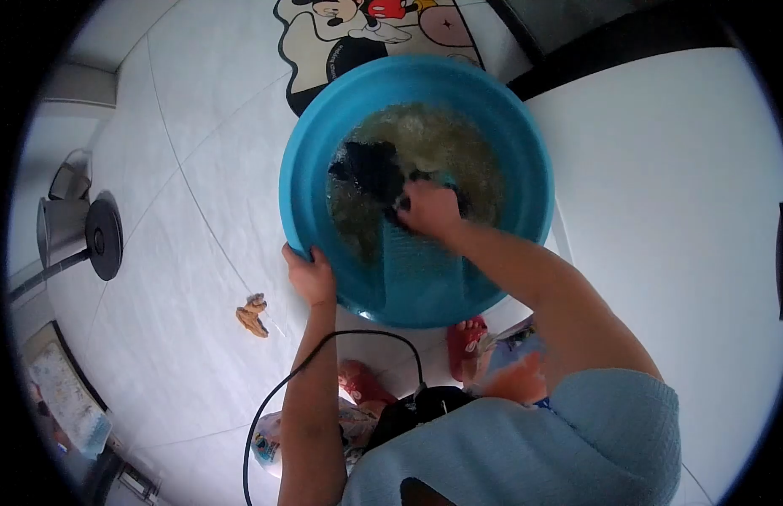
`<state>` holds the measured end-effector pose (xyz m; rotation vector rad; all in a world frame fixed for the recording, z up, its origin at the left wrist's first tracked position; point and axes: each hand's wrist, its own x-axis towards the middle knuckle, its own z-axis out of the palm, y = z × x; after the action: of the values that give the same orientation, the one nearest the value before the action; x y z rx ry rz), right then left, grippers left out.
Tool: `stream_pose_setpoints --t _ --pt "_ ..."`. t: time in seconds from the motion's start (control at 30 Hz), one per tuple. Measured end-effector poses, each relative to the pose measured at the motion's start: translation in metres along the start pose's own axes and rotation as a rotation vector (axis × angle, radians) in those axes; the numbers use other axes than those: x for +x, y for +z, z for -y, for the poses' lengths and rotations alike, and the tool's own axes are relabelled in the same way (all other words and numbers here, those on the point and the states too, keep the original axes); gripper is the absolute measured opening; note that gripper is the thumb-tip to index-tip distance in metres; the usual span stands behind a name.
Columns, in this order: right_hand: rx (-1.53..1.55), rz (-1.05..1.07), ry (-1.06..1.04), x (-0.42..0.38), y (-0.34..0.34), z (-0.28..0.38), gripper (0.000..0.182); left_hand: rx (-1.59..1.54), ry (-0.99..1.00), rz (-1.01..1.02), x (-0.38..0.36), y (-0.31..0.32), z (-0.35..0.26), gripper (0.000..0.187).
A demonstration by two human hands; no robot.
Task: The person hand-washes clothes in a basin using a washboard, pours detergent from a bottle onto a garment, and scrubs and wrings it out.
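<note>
The left hand (311, 274) grips the near rim of the blue basin (307, 169), fingers curled over the edge and thumb outside, tipping it so the soapy water (442, 139) pools toward the far side. The right hand (429, 209) is down in the basin, fingers closed on a dark cloth (370, 167) that lies half in the suds, partly against the ribbed strip (417, 261) moulded into the near wall. To scrub well here, the left hand should probably keep the rim steady and the tilt modest — the water sits fairly high on the far side and could slop onto the white floor (155, 354). The right hand likely does best by bunching the cloth and rubbing it along the ribs in short strokes, dipping back into the suds between passes. A black cable (277, 396) hangs by the left forearm — worth keeping clear of splashes. A red slipper (465, 341) shows below the basin, and a small tan scrap (253, 314) lies on the floor to the left.
</note>
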<state>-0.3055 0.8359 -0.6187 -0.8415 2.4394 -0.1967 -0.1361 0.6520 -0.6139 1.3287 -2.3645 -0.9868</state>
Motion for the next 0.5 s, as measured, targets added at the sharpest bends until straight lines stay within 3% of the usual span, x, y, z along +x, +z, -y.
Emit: stream_pose_setpoints --t 0.03,0.07,0.13,0.17,0.23,0.4,0.47,0.5 --pt "0.07 -0.122 0.113 0.01 -0.001 0.0 0.041 -0.016 0.012 -0.006 0.0 0.0 0.002 0.038" --pt "0.069 -0.124 0.11 0.021 -0.003 0.0 0.041 -0.016 0.012 -0.009 -0.001 0.001 0.002 0.038" --pt "0.232 -0.027 0.432 0.042 -0.018 0.002 0.051 -0.029 0.009 -0.009 0.001 0.001 0.002 0.037" --pt "0.236 -0.03 0.43 0.049 -0.02 -0.001 0.051 -0.026 0.013 -0.012 0.001 0.0 0.002 0.037" --pt "0.186 -0.233 0.489 0.063 -0.014 -0.017 0.058 0.025 -0.06 0.018 0.0 0.0 -0.001 0.037" --pt "0.297 0.005 0.36 0.043 -0.029 -0.058 0.054 0.035 -0.051 -0.007 -0.001 -0.002 -0.01 0.036" --pt "-0.061 0.034 0.135 0.007 -0.019 -0.056 0.053 0.045 -0.053 -0.012 0.0 -0.003 -0.013 0.036" --pt "-0.092 -0.049 0.02 -0.016 -0.013 -0.054 0.053 0.047 -0.058 -0.009 0.0 -0.003 -0.012 0.036"
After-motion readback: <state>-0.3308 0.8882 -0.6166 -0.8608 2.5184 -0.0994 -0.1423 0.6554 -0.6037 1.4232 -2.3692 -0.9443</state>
